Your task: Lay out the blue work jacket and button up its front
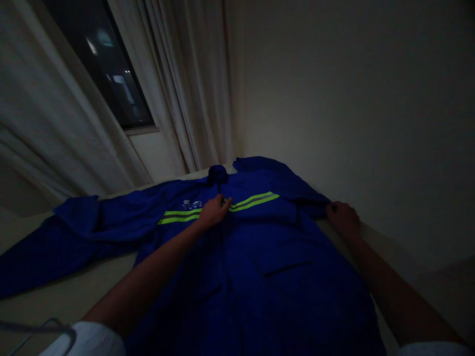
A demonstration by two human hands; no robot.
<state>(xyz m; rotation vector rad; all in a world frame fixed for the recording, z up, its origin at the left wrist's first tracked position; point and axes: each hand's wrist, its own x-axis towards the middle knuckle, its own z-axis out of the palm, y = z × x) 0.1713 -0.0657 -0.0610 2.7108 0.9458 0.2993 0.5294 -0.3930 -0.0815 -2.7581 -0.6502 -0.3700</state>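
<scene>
- One blue jacket [267,242] lay spread, front up, on a pale surface [107,282], collar [218,174] toward the curtains [193,99].
- Left hand [215,211]: fingers bent nearly together on the jacket's front, at the reflective stripe [254,201]; could not tell whether cloth was pinched.
- Right hand [344,220]: fingers closed on the sleeve [311,197] on that side.
- Cloth judged soft, limp, fairly light, prone to creasing, not fragile; sleeves and shoulders seemed the best holds.
</scene>
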